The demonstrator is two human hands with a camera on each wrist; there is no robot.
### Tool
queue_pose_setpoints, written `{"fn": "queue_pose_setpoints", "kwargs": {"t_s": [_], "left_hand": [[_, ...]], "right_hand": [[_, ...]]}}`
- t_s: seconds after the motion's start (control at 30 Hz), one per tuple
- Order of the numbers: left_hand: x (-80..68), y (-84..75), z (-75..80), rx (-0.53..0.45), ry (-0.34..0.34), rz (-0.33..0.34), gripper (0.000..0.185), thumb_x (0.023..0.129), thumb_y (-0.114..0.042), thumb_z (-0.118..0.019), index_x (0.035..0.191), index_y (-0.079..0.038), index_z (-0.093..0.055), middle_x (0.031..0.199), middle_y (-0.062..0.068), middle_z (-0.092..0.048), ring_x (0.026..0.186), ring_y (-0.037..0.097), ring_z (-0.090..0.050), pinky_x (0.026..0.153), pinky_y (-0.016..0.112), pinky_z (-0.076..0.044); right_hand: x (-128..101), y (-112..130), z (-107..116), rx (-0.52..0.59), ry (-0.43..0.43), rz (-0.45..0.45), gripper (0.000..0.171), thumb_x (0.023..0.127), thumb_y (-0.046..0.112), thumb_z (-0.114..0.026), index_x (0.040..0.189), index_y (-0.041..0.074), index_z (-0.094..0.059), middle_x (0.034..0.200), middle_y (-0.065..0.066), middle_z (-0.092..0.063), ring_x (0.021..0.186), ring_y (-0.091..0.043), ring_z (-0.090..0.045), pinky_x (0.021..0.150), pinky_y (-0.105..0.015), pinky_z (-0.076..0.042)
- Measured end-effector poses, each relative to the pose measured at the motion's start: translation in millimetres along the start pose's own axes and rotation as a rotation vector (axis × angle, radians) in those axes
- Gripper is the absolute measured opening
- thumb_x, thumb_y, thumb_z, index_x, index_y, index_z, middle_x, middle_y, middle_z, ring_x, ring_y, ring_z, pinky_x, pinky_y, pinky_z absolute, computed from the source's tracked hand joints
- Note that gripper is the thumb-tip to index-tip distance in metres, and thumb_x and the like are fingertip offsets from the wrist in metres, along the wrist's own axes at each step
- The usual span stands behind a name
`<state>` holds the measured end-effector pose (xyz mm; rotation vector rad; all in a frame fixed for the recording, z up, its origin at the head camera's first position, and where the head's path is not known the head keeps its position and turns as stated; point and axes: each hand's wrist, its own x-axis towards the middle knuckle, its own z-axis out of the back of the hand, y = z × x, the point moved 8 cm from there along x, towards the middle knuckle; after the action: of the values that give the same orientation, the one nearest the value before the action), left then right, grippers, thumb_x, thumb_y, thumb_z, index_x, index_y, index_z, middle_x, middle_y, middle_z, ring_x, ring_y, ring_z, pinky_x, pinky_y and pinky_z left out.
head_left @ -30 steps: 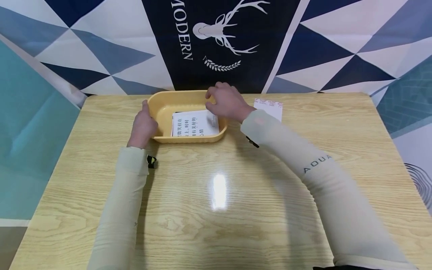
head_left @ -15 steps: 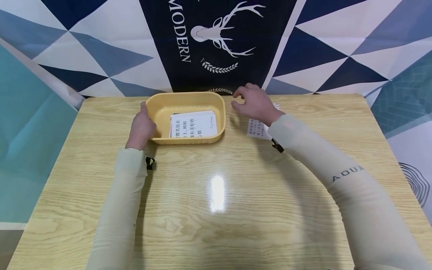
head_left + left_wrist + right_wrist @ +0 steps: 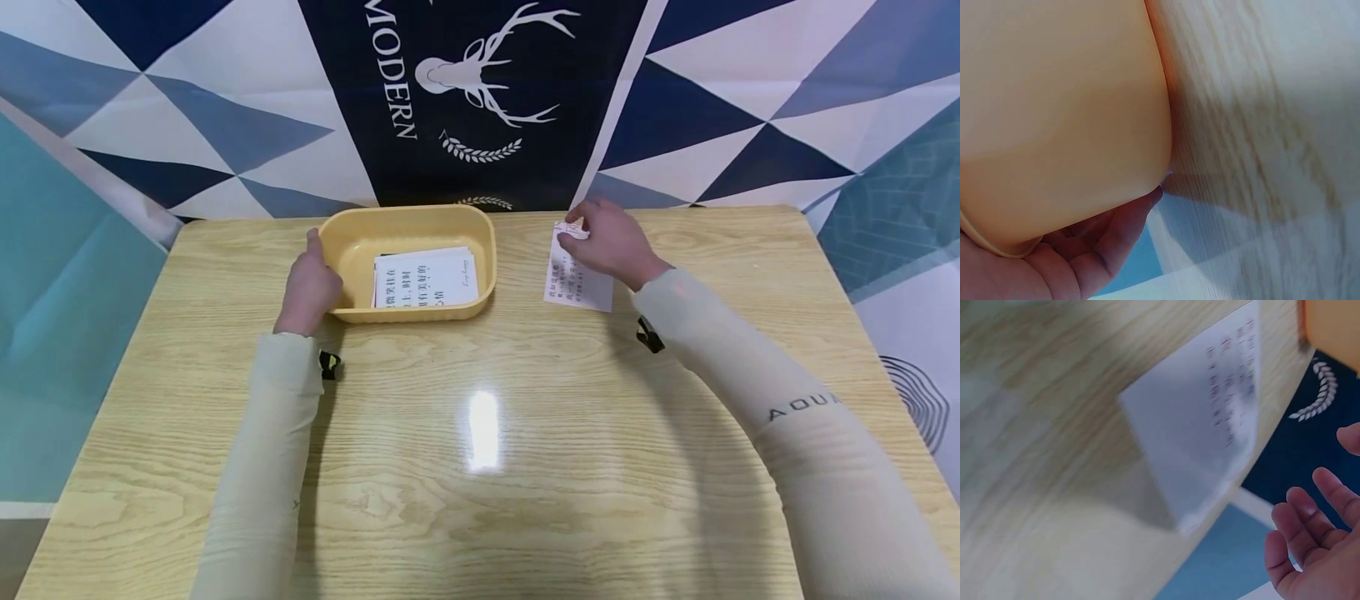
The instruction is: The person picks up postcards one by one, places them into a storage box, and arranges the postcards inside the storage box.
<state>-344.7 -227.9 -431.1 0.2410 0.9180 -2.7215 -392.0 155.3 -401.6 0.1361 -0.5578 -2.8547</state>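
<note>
Yellow plastic tray [image 3: 487, 250], set near the desk's [image 3: 480, 467] far edge with white cards [image 3: 423, 277] inside, was gripped at its left end by the left hand [image 3: 311, 283]. Nearer the far right corner, 1 loose card [image 3: 577, 279] was touched by the right hand [image 3: 615, 242], fingers [image 3: 1300, 528] relaxed and apart.

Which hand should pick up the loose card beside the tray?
Right. The right hand is already over the card's far edge, while the left hand holds the yellow tray.
</note>
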Motion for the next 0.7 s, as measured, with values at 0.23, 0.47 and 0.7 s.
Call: {"fn": "queue_pose_setpoints", "kwargs": {"t_s": [0.23, 0.47, 0.7], "left_hand": [[-0.7, -0.4, 0.7, -0.003, -0.004, 0.005, 0.078, 0.084, 0.007, -0.03, 0.149, -0.005, 0.011, 0.141, 0.033, -0.033, 0.116, 0.038, -0.043, 0.101, 0.048, -0.039], [-0.5, -1.0, 1.4, 0.02, -0.016, -0.011, 0.076, 0.085, 0.006, -0.03, 0.15, -0.004, 0.009, 0.134, 0.035, -0.04, 0.105, 0.037, -0.046, 0.094, 0.047, -0.042], [0.5, -0.2, 1.4, 0.019, -0.019, -0.006, 0.076, 0.085, 0.006, -0.029, 0.15, -0.005, 0.008, 0.135, 0.035, -0.039, 0.106, 0.037, -0.046, 0.095, 0.047, -0.042]], "right_hand": [[-4.6, -28.7, -3.4, 0.019, 0.015, -0.056, 0.054, 0.088, 0.037, -0.049, 0.127, -0.001, -0.052, 0.113, -0.021, -0.051, 0.101, -0.033, -0.047, 0.084, -0.048, -0.041], [-8.5, -46.8, -10.5, 0.026, 0.055, -0.113, 0.062, 0.087, 0.042, -0.053, 0.13, -0.003, -0.048, 0.112, -0.024, -0.051, 0.102, -0.035, -0.047, 0.086, -0.049, -0.041], [-8.1, -62.4, -16.8, 0.018, 0.085, -0.174, 0.07, 0.086, 0.046, -0.056, 0.133, -0.003, -0.043, 0.121, -0.027, -0.048, 0.111, -0.037, -0.044, 0.095, -0.053, -0.038]]}}
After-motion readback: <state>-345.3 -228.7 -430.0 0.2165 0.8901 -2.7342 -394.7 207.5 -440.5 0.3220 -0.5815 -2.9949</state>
